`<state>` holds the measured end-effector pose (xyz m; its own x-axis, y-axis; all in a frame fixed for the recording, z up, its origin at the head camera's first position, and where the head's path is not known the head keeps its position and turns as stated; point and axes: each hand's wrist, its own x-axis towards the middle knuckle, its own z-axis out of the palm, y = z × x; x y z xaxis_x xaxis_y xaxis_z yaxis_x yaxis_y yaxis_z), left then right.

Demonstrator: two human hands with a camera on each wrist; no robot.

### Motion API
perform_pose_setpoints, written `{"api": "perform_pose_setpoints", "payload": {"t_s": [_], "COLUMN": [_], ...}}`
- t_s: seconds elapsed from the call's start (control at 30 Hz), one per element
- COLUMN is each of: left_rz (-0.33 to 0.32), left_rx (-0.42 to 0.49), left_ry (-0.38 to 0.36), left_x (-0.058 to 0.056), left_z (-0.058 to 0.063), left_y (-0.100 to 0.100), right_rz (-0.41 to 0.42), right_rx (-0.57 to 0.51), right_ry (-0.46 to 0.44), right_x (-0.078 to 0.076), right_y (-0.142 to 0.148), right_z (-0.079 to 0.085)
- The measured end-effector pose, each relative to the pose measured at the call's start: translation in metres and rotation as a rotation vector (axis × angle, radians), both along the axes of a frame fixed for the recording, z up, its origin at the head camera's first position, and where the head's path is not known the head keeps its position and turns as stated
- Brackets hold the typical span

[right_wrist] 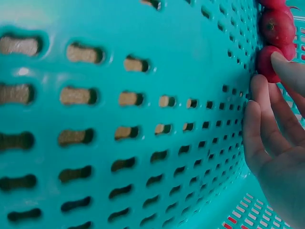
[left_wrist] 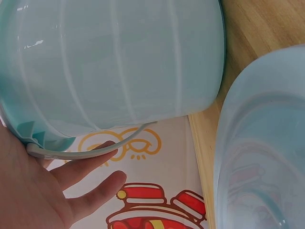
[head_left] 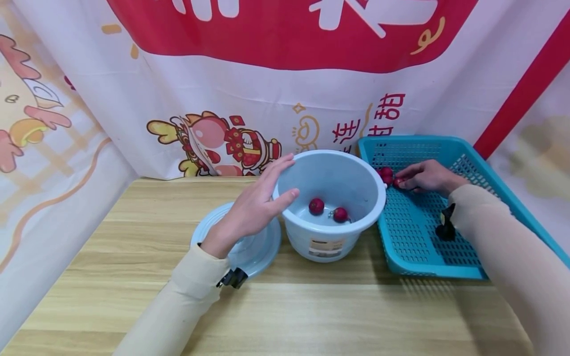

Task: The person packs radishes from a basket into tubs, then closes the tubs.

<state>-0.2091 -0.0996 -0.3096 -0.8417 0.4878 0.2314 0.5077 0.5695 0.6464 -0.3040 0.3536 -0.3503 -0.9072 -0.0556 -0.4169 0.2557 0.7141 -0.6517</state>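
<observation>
A light blue bucket stands upright on the table, two red radishes lying on its floor. My left hand rests at its left rim, fingers extended; in the left wrist view they spread beside the bucket's wire handle. Inside the teal basket, my right hand pinches a small radish between thumb and fingers. Other radishes are bunched right beside that one, in the basket's far left corner.
A round light blue lid lies on the wooden table, left of the bucket and partly under my left wrist. The basket's left side stands close against the bucket. A printed cloth hangs behind everything.
</observation>
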Motion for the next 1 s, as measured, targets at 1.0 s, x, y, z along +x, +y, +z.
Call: {"api": "perform_pose_setpoints", "payload": {"t_s": [1.0], "left_rz": [0.008], "left_rx": [0.001], "left_ry": [0.003], "left_x": [0.001], "left_z": [0.000], "left_y": [0.000], "right_rz": [-0.151], "right_rx": [-0.227], "right_ry": [0.312], "right_x": [0.015], "right_y": [0.003], "right_z": [0.047]}}
